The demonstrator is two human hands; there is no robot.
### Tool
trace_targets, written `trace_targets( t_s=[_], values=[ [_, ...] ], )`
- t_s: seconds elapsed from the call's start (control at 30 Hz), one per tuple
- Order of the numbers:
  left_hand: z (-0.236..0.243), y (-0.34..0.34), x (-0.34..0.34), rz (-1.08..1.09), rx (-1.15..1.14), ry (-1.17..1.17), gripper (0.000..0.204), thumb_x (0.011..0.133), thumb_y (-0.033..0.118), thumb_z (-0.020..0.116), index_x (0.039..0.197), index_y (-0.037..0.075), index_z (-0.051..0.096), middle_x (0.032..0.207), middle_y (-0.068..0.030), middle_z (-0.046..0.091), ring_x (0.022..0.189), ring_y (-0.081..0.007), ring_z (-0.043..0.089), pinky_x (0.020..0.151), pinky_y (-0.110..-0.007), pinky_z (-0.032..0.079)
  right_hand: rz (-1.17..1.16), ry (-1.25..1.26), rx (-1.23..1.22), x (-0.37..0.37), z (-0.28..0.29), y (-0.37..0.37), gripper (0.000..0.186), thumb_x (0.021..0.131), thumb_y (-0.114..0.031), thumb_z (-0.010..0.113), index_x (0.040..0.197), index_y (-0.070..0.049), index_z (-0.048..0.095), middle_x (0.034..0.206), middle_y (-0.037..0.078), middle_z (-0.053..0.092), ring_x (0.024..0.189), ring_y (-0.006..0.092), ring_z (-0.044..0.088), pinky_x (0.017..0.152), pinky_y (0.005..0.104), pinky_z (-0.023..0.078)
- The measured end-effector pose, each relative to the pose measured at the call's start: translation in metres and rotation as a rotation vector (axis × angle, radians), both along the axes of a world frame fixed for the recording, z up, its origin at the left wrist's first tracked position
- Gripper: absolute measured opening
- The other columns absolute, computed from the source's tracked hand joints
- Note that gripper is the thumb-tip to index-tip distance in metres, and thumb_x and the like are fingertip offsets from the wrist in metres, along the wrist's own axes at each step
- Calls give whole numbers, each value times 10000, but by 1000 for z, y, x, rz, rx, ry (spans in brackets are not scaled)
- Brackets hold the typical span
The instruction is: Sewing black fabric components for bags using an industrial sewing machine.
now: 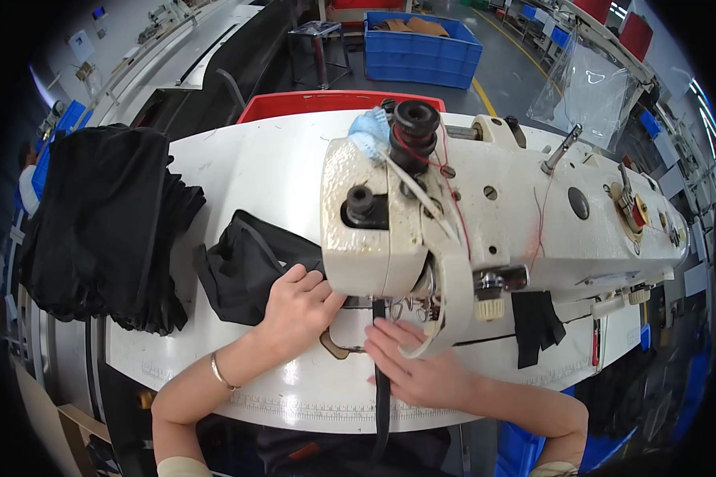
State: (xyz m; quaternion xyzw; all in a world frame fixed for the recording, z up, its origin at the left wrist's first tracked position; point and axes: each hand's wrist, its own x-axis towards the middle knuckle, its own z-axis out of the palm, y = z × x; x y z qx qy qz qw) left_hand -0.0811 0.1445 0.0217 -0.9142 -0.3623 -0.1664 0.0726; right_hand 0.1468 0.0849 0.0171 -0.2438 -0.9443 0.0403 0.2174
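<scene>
A white sewing machine [517, 199] stands over the table, its needle area mostly hidden behind its head. My left hand [301, 312] is just left of the needle area, its fingers curled closed on the edge of a folded black fabric piece [247, 266]. This piece lies bunched on the table to the left of the machine head. From under the head a narrow black strap [383, 413] runs toward me and over the table's front edge. My right hand [412, 367] lies across the strap with its fingers stretched out flat, fingertips on it.
A tall stack of black fabric pieces [103, 222] sits at the left of the white table [239, 159]. A small black fabric scrap [535, 322] lies under the machine arm. Beyond the table are a red bin [334, 102], a blue crate [422, 60] and a stool [318, 36].
</scene>
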Motion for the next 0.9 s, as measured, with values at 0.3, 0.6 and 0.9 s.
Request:
trace_targets(
  t_s=[0.3,0.6,0.9],
  values=[
    [10,-28,9,-97,55,53,244,610,80,611,815,-41,663,945,-74,543,915,-221,546,826,-316,488,-55,-449,570,-4,-31,27,382,868,-196,451,1156,53,473,1207,128,549,987,192,584,758,321,488],
    [-6,-29,0,-150,74,39,251,612,52,595,835,-61,621,917,-111,525,839,-252,545,700,-343,510,-110,-532,720,-15,-10,25,554,778,-341,592,1217,-19,488,1079,194,530,990,420,469,850,635,323],
    [5,-20,0,-119,-91,-209,300,573,-48,629,873,-42,618,959,-132,562,874,-302,562,667,-335,529,-33,-58,12,11,-19,23,529,751,-161,638,1232,29,522,1086,136,570,985,223,535,879,344,426]
  ],
)
